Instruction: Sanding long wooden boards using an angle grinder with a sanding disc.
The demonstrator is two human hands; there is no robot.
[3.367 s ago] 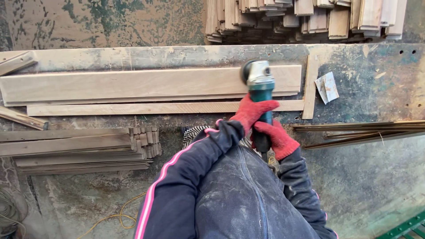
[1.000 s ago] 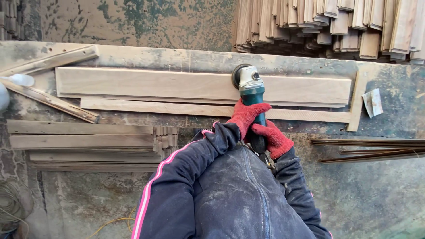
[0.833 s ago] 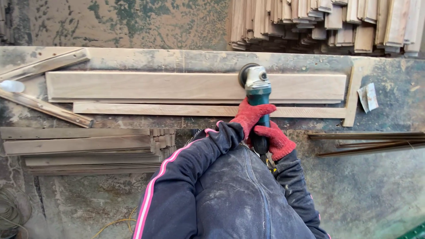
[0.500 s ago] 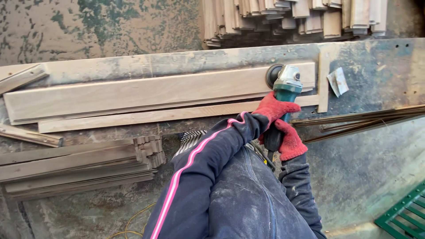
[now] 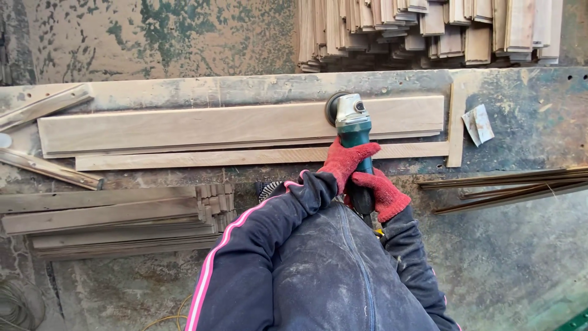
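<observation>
Both my hands wear red gloves and grip a green and grey angle grinder (image 5: 351,121). My left hand (image 5: 344,160) wraps the front of its body, and my right hand (image 5: 382,194) holds the rear handle. The grinder's disc rests on a long pale wooden board (image 5: 202,125) lying across a dusty workbench (image 5: 527,135). A narrower wooden strip (image 5: 245,157) lies along the board's near edge, and an upright strip (image 5: 456,125) stands against the board's right end.
A pile of thin boards (image 5: 110,217) lies at the lower left. Stacked planks (image 5: 429,27) fill the top right. Thin dark strips (image 5: 508,187) stretch to the right, a folded paper piece (image 5: 478,124) lies past the board's end, and loose battens (image 5: 46,171) lie at the left.
The grinder swept right along the board to near its right end, then came back left toward the middle. Both hands kept their grip throughout.
</observation>
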